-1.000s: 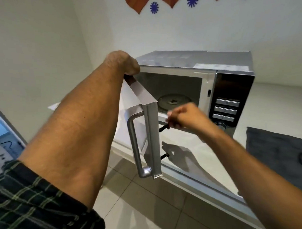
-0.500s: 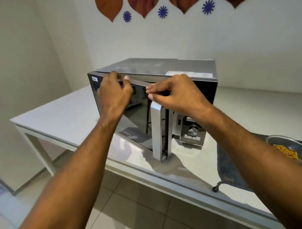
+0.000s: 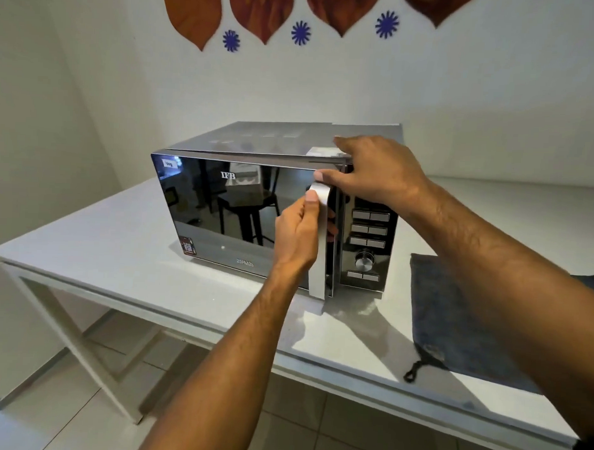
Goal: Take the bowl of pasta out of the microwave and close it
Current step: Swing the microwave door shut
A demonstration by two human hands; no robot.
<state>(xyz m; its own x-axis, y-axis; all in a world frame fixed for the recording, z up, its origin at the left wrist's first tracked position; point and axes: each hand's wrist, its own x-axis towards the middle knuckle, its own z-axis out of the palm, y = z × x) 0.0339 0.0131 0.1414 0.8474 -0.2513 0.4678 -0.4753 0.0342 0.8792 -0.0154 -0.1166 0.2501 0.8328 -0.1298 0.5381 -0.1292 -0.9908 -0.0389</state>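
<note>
Wrapped around the upper part of the door handle [image 3: 318, 239], the left hand [image 3: 297, 235] has its fingers curled behind the silver bar and the thumb pressed flat on its front, so this grip is closed on the handle. A little farther, the right hand [image 3: 374, 177] lies open with spread fingers on the top front corner of the microwave [image 3: 285, 140], its thumb against the upper edge of the door [image 3: 235, 209]; it holds nothing, it only steadies the box. The door looks almost flush with the body, but I cannot tell from this view if the latch has caught. To do this step well, I think the push should go straight toward the cabinet along the handle, firm but not sudden, while the right hand presses down and back so that the microwave does not slide on the smooth white table [image 3: 102, 251]. The fingers behind the handle should keep away from the gap beside the control panel [image 3: 369, 240], where they could be pinched. The bowl of pasta is not visible at this moment; only a grey cloth [image 3: 454, 314] lies on the table to the right, so the bowl is probably outside the picture on that side.
</note>
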